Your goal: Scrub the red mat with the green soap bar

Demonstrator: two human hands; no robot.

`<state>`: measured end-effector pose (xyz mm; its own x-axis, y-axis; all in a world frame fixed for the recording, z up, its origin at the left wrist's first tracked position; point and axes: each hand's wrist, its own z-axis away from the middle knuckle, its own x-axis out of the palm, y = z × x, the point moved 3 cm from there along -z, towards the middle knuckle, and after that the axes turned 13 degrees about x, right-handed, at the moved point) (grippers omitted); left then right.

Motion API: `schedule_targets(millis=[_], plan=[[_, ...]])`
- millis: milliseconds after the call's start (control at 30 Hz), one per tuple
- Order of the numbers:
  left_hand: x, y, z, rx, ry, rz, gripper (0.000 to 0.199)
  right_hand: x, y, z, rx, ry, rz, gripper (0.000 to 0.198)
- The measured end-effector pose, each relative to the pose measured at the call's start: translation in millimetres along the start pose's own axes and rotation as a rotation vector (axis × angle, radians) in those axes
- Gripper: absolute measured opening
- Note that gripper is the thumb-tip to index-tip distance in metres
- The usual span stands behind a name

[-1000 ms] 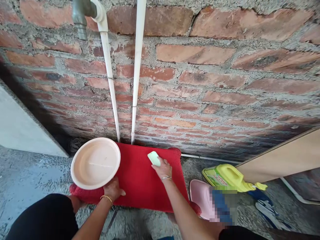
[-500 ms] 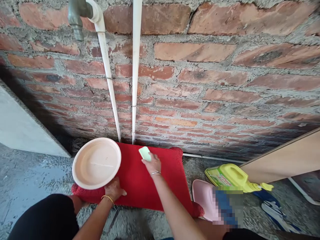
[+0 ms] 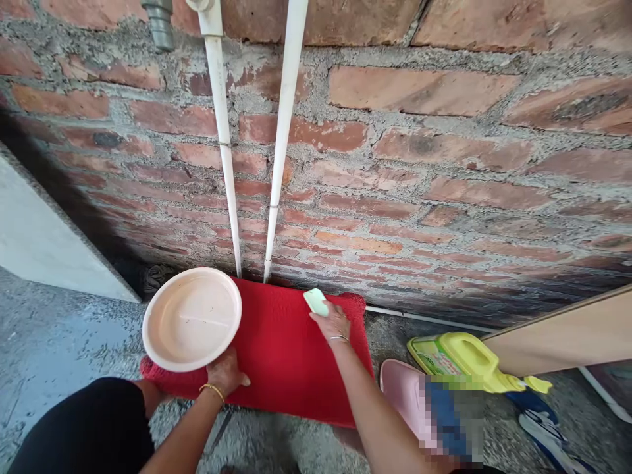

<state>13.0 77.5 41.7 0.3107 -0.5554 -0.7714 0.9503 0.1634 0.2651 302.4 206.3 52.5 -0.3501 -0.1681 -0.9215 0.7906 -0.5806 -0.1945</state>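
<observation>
A red textured mat (image 3: 286, 355) with curled corners lies spread before me, raised off the floor. My right hand (image 3: 333, 322) is closed around a pale green rounded block (image 3: 316, 301) near the mat's far right corner; whether it is a brush or soap I cannot tell. Resting at the left end of the mat is a pale pink basin (image 3: 190, 319), with a few dark specks inside. My left hand (image 3: 227, 374) lies on the mat against the basin's lower right side, thumb stretched out. Its other fingers are partly hidden by the rim.
A brick wall (image 3: 375, 184) with white pipes (image 3: 281, 145) and a grey tap (image 3: 160, 26) rises behind the mat. On the right floor lie a yellow jug (image 3: 461, 355), a pink plastic piece (image 3: 399, 395) and blue-and-white footwear (image 3: 543, 428). Panels lean at both sides.
My right hand has slid to the right across the mat with the green block. My left hand and the basin have stayed in place. The view has tipped slightly downward.
</observation>
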Motion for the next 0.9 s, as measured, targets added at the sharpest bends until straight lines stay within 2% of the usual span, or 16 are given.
schedule_targets(millis=[67, 133, 200, 233, 300, 500, 567, 633, 700, 767, 900], plan=[[-1, 0, 1, -0.005, -0.002, 0.006, 0.057, -15, 42, -12, 0.188, 0.018, -0.071, 0.060], [-1, 1, 2, -0.009, -0.001, 0.015, 0.057, -25, 71, -17, 0.341, 0.050, -0.122, 0.065], [-1, 1, 2, -0.008, 0.005, 0.013, 0.058, -26, 77, -15, 0.380, 0.067, -0.163, 0.066], [0, 1, 2, -0.007, 0.006, 0.009, 0.059, -24, 70, -12, 0.349, 0.067, -0.179, 0.065], [0, 1, 2, -0.009, 0.009, 0.002, 0.060, -13, 40, 0, 0.216, 0.059, -0.190, 0.060], [-5, 4, 4, -0.024, -0.004, 0.002, 0.063, 32, -98, 56, -0.267, -0.005, -0.045, 0.048], [-5, 4, 3, -0.028, -0.013, 0.011, 0.063, 40, -128, 68, -0.355, -0.036, 0.022, 0.048], [-4, 3, 1, -0.025, -0.015, 0.023, 0.063, 42, -142, 69, -0.382, -0.060, 0.069, 0.048], [-2, 2, -1, -0.019, -0.016, 0.026, 0.064, 37, -139, 59, -0.344, -0.063, 0.095, 0.048], [-1, 1, -2, -0.015, -0.019, 0.020, 0.064, 28, -120, 38, -0.249, -0.059, 0.094, 0.049], [-1, 2, -1, -0.013, -0.023, 0.009, 0.066, 5, -45, -14, -0.002, -0.008, -0.007, 0.054]])
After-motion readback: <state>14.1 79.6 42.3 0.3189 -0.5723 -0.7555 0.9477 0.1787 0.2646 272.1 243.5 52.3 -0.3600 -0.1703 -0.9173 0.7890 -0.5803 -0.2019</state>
